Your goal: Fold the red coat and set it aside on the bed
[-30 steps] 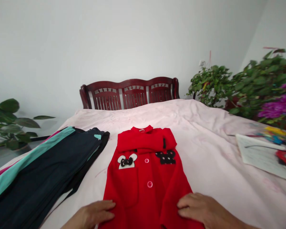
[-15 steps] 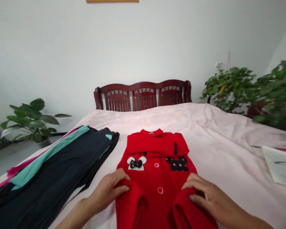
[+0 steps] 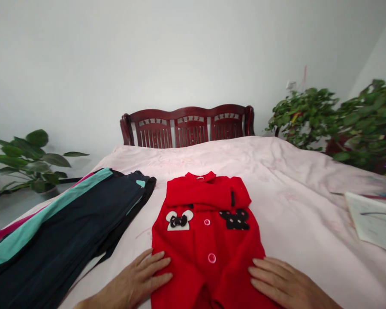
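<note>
A red coat [image 3: 199, 240] lies front up on the bed, collar pointing away from me, sleeves folded across its chest. It has round pink-rimmed buttons, a white mouse-shaped patch with a black bow, and a black dotted patch. Flat on the coat's lower left edge rests my left hand [image 3: 137, 277], fingers stretched out. On the lower right edge lies my right hand [image 3: 278, 279], its fingers extended too. Between the hands the red cloth rises in loose folds, and the coat's bottom runs out of view.
Dark trousers [image 3: 73, 223] with turquoise and pink stripes lie stacked on the left of the pale pink bedsheet [image 3: 296, 214]. On the right is an open paper or booklet [image 3: 373, 219]. A dark wooden headboard [image 3: 189, 126] and leafy plants [image 3: 309, 113] stand beyond.
My hands have let go of the coat's gathered lower part and flattened onto its two edges. The view has shifted slightly, with the trousers now further left.
</note>
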Action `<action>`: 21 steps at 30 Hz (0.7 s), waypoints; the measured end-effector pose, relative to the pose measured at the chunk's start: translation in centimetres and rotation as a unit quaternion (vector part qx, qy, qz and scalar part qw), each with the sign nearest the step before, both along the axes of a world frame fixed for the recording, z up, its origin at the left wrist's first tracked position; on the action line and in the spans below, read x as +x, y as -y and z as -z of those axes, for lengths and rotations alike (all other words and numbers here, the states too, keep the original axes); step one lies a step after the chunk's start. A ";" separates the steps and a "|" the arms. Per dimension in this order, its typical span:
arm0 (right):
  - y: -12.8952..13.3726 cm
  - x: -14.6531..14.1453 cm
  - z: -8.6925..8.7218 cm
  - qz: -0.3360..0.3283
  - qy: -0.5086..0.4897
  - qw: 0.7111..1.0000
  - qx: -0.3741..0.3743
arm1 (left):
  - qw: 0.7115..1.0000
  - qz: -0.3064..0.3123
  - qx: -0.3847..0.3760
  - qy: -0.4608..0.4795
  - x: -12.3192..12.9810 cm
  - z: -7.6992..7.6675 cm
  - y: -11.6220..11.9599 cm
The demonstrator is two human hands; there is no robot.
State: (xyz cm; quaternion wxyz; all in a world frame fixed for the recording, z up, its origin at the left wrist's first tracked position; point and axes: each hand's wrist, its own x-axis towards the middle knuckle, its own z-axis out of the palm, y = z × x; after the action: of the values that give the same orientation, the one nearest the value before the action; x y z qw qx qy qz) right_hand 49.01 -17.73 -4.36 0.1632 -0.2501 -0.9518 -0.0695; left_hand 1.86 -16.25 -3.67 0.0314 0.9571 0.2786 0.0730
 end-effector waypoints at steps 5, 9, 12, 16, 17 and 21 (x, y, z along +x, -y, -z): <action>-0.8 -0.8 -0.4 0.007 -0.012 0.999 -0.045 | 1.000 -0.017 0.020 0.010 1.2 1.3 -1.5; -2.5 -2.1 0.4 -0.005 -0.026 0.998 -0.052 | 0.997 -0.009 0.004 0.074 2.7 2.2 -3.3; -3.0 -2.2 0.1 -0.015 -0.072 0.996 -0.045 | 0.992 0.006 -0.012 0.126 2.8 1.4 -3.7; -2.1 -0.9 -0.9 -0.020 -0.125 0.991 -0.044 | 0.982 -0.001 -0.041 0.186 1.6 -0.9 -2.6; -1.8 -0.6 -1.1 -0.014 -0.137 0.989 -0.049 | 0.976 -0.004 -0.059 0.207 1.4 -1.4 -2.3; -1.7 -1.1 -2.0 0.042 -0.241 0.963 -0.113 | 0.919 -0.126 -0.169 0.332 1.6 -3.1 -2.6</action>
State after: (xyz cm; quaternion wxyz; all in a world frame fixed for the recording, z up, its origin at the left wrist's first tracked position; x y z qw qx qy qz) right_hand 47.95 -16.04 -2.33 0.3552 -0.3163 -0.8746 0.0939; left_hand 3.46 -13.70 -0.56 0.2743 0.8152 0.3788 0.3415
